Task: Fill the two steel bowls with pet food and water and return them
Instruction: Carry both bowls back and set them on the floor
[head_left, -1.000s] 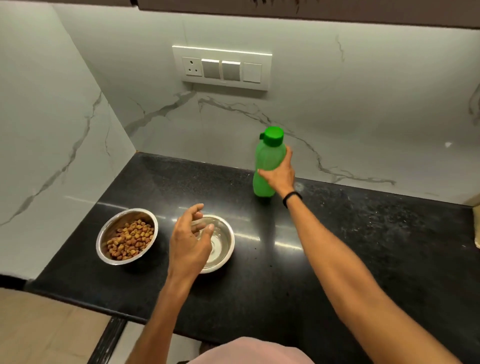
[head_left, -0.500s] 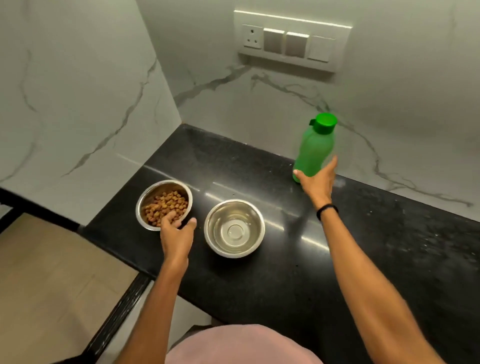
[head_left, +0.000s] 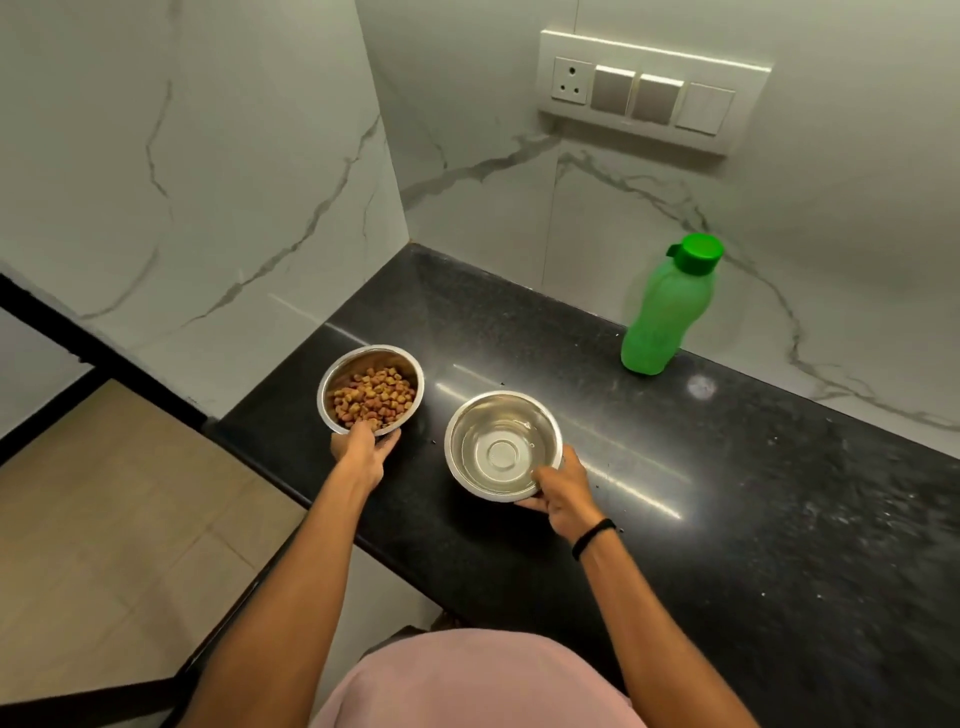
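The left hand (head_left: 363, 449) holds the near rim of the round steel bowl of brown kibble (head_left: 332, 376). Its fingertips are curled over the edge, and the bowl's wall hides the rest of them. The right hand (head_left: 561, 491), with a black band (head_left: 592, 538) on its wrist, pinches the near right rim of the second round steel bowl (head_left: 467, 431): the thumb lies over the lip and the fingers are tucked beneath, mostly out of sight. The water in this bowl is hard to make out; only a faint line on the inner wall and some glints show it. Both bowls are at the front left of the black speckled stone counter (head_left: 727, 493), near each other but apart. Whether either is lifted off the surface cannot be told. The counter's right end is cut off by the frame. Both upper arms run out of view at the bottom, past a pink garment (head_left: 467, 680).

Half a second earlier the right hand was on the green plastic bottle with the green cap (head_left: 665, 312). That bottle now stands alone and upright by the marble back wall, under the white switch plate (head_left: 649, 93). The left hand, then only touching the kibble bowl's rim, now grips it.
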